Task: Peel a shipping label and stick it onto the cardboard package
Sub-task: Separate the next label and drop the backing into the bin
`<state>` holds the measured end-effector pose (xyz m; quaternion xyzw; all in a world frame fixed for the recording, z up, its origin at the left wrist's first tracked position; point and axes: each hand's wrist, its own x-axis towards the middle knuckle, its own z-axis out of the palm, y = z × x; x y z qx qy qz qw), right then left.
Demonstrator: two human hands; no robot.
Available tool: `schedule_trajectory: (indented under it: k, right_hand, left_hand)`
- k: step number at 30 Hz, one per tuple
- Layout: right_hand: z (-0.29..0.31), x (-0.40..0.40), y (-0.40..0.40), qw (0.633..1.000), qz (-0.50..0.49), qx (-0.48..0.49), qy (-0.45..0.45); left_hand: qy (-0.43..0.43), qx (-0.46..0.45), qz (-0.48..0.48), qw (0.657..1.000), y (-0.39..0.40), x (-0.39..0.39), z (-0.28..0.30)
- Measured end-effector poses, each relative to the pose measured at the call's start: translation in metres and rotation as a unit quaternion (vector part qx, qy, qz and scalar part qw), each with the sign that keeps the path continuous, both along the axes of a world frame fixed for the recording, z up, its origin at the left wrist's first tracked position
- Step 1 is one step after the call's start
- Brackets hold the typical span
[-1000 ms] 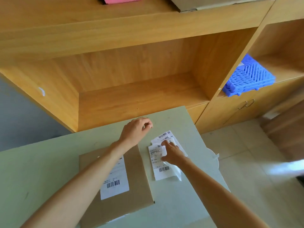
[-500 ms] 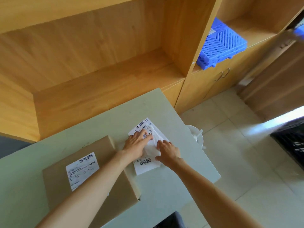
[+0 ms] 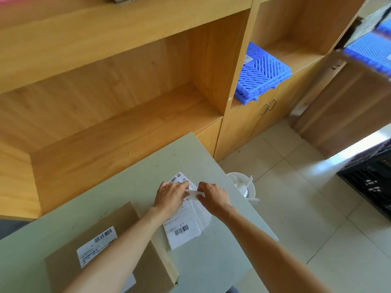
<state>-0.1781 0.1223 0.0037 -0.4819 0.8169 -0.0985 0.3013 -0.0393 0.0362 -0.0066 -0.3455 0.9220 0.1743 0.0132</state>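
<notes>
Left hand [image 3: 170,197] and right hand [image 3: 212,198] pinch a label flap [image 3: 195,194] above the stack [image 3: 186,226] on the table [image 3: 148,166], beside the box [image 3: 63,269]. A skewed pull could tear or crease it.

label stack [image 3: 190,216]: white, black barcodes | package [image 3: 61,271]: brown | table [image 3: 211,261]: pale green | trays [image 3: 262,72]: blue, ribbed

Tabletop [image 3: 148,166] open beyond labels [image 3: 186,227]; cardboard package [image 3: 122,216] crowds their left.
</notes>
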Motion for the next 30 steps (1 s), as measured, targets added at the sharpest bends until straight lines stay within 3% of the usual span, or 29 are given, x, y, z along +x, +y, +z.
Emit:
schedule_trajectory:
  k: [11, 16, 30]
  right_hand:
    - [0.06, -0.086, 0.002, 1.0, -0.014, -0.019, 0.009]
    - [0.072, -0.144, -0.002, 1.0, -0.014, -0.02, 0.006]
    - [0.056, -0.351, 0.004, 0.996, 0.09, 0.012, 0.02]
  left_hand:
    - [0.058, 0.034, 0.05, 0.997, 0.007, -0.079, 0.053]
    - [0.077, 0.076, 0.125, 0.986, 0.017, -0.136, 0.054]
    - [0.061, 0.064, 0.237, 0.967, 0.051, -0.331, 0.028]
